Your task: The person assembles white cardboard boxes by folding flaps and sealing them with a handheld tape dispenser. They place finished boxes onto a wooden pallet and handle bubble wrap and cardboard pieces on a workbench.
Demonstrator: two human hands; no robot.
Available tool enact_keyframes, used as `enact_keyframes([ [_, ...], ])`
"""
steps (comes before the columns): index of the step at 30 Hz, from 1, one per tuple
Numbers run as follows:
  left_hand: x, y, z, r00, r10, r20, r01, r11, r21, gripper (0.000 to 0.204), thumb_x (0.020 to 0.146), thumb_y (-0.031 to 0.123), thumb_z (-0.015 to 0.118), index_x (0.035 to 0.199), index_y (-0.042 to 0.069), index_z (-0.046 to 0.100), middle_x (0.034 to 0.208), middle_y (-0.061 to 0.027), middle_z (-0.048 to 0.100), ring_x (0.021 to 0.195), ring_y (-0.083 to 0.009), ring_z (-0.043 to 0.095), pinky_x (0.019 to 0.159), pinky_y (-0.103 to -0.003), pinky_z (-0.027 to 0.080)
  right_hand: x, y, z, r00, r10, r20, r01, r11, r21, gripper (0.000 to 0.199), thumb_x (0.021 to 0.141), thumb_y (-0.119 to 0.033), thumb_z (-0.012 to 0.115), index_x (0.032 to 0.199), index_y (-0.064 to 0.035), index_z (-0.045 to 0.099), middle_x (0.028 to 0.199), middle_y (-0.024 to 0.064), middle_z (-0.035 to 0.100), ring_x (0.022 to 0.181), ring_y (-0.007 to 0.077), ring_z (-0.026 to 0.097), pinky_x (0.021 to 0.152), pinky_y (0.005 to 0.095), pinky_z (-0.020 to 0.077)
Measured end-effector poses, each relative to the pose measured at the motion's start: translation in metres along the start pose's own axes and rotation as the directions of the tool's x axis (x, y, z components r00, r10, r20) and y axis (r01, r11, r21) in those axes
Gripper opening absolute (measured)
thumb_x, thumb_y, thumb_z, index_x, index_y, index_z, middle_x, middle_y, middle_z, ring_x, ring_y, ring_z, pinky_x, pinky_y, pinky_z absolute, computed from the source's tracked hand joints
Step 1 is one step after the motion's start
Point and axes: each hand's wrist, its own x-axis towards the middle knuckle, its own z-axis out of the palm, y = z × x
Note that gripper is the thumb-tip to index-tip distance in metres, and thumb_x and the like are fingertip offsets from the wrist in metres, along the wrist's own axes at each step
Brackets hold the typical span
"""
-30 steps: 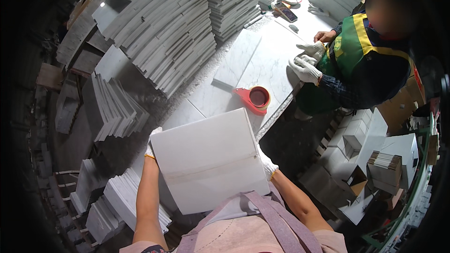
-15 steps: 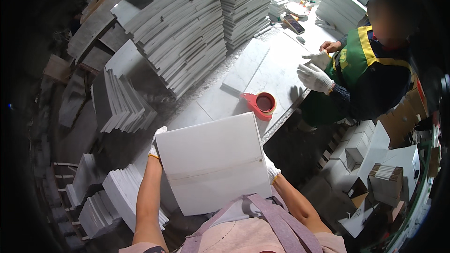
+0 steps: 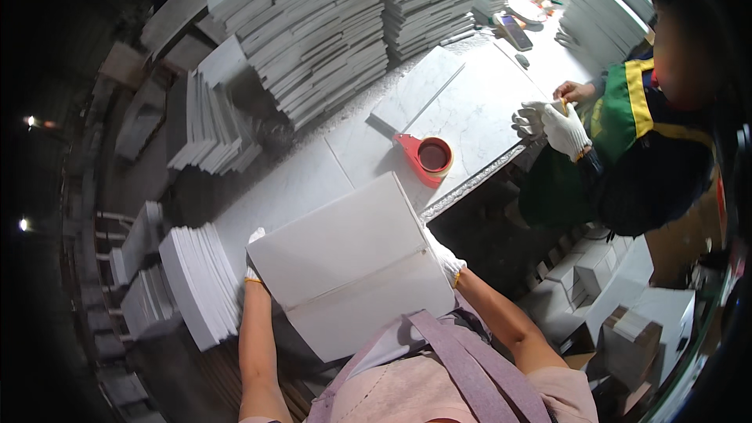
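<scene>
A flat-topped white cardboard box is held against my front, with a seam running across its top. My left hand, in a white glove, grips its left side, the fingers partly hidden by the box. At the opposite side my gloved right hand holds the box, its fingertips out of sight behind the edge. Just beyond the box, a red tape dispenser with a roll of tape lies on the pale marble-topped table.
Tall stacks of stone tiles stand along the table's far left. A co-worker in a green and yellow apron stands at the right, white gloves near the table edge. White boxes sit low at the right; more slabs stand at the left.
The box has turned counter-clockwise and shifted slightly left, both my hands still on it. More of my right glove shows. The co-worker's gloved hands have come closer together.
</scene>
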Motion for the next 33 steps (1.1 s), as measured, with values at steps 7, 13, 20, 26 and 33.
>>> enact_keyframes([
  [7,-0.154,-0.118,0.016,0.934,0.227,-0.276,-0.306,0.907,-0.289,0.035,0.110,0.038,0.048,0.104,0.009,0.068,0.097,-0.0070,0.070,0.089,-0.0219,0.067,0.082,-0.038,0.057,-0.038,-0.017,-0.016,0.979,0.202,0.003,-0.186,0.906,-0.379,0.061,0.116,-0.048,0.031,0.162,-0.0074,0.036,0.150,0.0089,0.051,0.128,0.0204,0.054,0.109,0.0344,0.0465],
  [13,-0.281,-0.182,0.019,0.902,0.191,-0.386,-0.357,0.833,-0.422,0.045,0.106,0.045,0.054,0.071,0.018,0.060,0.063,0.0036,0.056,0.057,-0.0156,0.054,0.055,-0.033,0.046,-0.020,0.015,-0.018,0.920,0.382,0.093,-0.252,0.755,-0.605,0.062,0.116,-0.048,0.031,0.162,-0.0074,0.036,0.150,0.0094,0.052,0.129,0.0206,0.054,0.110,0.0344,0.0459],
  [20,-0.392,-0.284,0.003,0.679,0.271,-0.682,-0.657,0.639,-0.400,0.037,0.100,0.038,0.061,0.081,0.010,0.075,0.077,-0.0062,0.075,0.070,-0.0248,0.069,0.068,-0.038,0.057,-0.021,0.059,0.007,0.842,0.530,0.100,-0.279,0.586,-0.760,0.062,0.116,-0.049,0.031,0.162,-0.0074,0.036,0.149,0.0100,0.052,0.129,0.0209,0.054,0.111,0.0344,0.0453],
  [26,-0.452,-0.371,-0.029,0.605,0.641,-0.473,-0.791,0.415,-0.450,0.028,0.112,0.025,0.049,0.132,0.008,0.061,0.123,-0.0076,0.068,0.108,-0.0206,0.065,0.097,-0.035,0.054,-0.014,0.126,0.059,0.774,0.630,0.065,-0.278,0.431,-0.858,0.063,0.116,-0.050,0.031,0.162,-0.0074,0.037,0.149,0.0105,0.053,0.129,0.0212,0.054,0.111,0.0344,0.0448],
  [33,-0.543,-0.400,-0.074,0.517,0.183,-0.836,-0.761,0.545,-0.351,0.035,0.110,0.036,0.054,0.128,0.007,0.065,0.111,-0.0034,0.071,0.100,-0.0152,0.068,0.088,-0.030,0.057,0.001,0.210,0.143,0.676,0.736,0.027,-0.236,0.252,-0.939,0.063,0.116,-0.050,0.030,0.162,-0.0074,0.037,0.149,0.0112,0.054,0.130,0.0215,0.054,0.112,0.0344,0.0442],
])
